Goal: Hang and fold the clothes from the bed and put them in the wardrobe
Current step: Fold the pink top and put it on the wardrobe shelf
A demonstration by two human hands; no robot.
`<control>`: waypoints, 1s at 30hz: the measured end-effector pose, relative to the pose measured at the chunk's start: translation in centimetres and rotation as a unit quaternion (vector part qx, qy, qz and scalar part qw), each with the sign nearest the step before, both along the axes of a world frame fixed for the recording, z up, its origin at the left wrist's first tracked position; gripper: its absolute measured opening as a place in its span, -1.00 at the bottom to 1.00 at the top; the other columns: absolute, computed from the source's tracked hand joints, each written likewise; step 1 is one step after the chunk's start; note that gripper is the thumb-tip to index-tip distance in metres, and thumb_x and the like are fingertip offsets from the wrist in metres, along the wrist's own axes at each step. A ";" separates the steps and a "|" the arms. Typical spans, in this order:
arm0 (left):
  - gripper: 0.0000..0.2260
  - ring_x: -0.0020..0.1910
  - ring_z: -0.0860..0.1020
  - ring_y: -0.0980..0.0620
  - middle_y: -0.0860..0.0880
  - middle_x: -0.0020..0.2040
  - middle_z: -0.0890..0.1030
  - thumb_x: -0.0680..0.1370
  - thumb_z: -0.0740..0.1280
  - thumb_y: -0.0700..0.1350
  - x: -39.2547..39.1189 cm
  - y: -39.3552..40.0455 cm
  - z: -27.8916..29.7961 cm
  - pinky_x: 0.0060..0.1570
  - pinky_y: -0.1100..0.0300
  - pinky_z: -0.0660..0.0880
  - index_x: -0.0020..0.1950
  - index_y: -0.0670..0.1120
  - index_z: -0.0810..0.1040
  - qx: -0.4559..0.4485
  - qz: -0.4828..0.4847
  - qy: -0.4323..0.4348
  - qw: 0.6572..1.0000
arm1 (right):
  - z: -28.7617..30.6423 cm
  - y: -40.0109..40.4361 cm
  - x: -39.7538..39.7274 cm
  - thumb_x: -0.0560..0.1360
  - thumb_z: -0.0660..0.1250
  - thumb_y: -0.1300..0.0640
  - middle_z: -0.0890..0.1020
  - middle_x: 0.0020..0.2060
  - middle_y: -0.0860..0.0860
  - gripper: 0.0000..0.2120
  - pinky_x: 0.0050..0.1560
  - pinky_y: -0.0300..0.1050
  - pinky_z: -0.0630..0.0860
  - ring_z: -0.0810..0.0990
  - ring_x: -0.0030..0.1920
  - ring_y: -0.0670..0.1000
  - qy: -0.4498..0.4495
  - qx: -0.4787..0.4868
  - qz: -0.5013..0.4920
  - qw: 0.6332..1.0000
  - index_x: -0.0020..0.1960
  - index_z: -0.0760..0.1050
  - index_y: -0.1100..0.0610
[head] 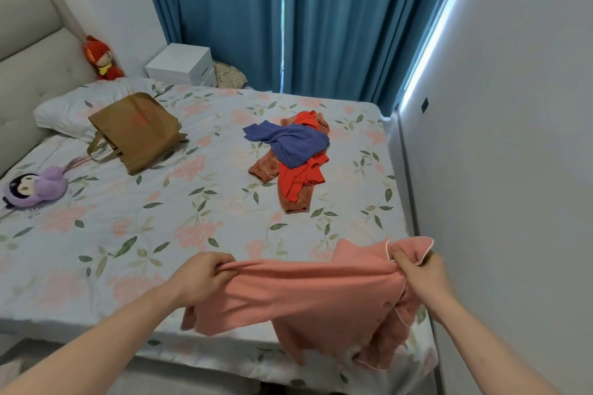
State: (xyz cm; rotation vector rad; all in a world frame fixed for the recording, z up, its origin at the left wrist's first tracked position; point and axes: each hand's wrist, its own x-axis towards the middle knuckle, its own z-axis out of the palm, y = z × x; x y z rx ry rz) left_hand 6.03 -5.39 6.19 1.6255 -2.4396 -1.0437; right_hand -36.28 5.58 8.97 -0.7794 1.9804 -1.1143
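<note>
A pink button-up pyjama shirt (308,295) with white piping is stretched above the near edge of the bed (199,221). My left hand (202,276) grips its left end in a fist. My right hand (420,272) pinches the collar side on the right. The shirt's lower part hangs down over the bed edge. Farther back on the floral sheet lies a heap of clothes: a blue garment (295,141) on top of a red one (303,176) and a rust-orange one (266,170).
A brown tote bag (138,131) lies by the pillow (64,112). A purple plush toy (35,189) is at the left, a red doll (101,58) by the headboard. A white nightstand (183,64) and blue curtains (288,16) stand behind; a wall (513,170) runs along the right.
</note>
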 end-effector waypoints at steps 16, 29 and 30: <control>-0.83 -0.12 0.53 0.00 0.10 -0.16 0.55 0.62 0.26 0.08 -2.9 -15.6 -5.4 -0.14 0.08 0.49 -0.12 0.11 0.57 -0.068 0.028 -0.095 0.993 | -6.0 -19.0 -1.5 0.51 0.49 0.04 0.61 -0.26 0.02 -0.75 -0.30 -0.19 0.38 0.58 -0.20 0.04 0.092 0.074 0.077 0.990 -0.11 0.54 0.20; -0.57 0.15 0.56 -0.17 -0.09 0.26 0.51 0.44 0.32 0.09 -12.8 -17.4 -27.3 0.11 0.00 0.47 0.27 -0.01 0.57 -0.017 0.133 -0.146 0.980 | -30.0 -23.0 -3.9 0.45 0.53 0.06 0.59 0.18 -0.01 -0.52 0.21 -0.04 0.51 0.61 0.13 0.06 0.088 0.206 0.116 0.968 0.30 0.47 0.12; -0.54 0.17 0.56 -0.13 -0.06 0.30 0.49 0.43 0.28 0.13 -13.2 -14.7 -29.8 0.10 0.03 0.47 0.29 0.00 0.54 0.046 0.146 -0.137 0.979 | -32.5 -20.6 -3.7 0.45 0.53 0.08 0.63 0.12 0.02 -0.58 0.19 -0.04 0.52 0.63 0.08 0.04 0.064 0.246 0.122 0.959 0.24 0.51 0.12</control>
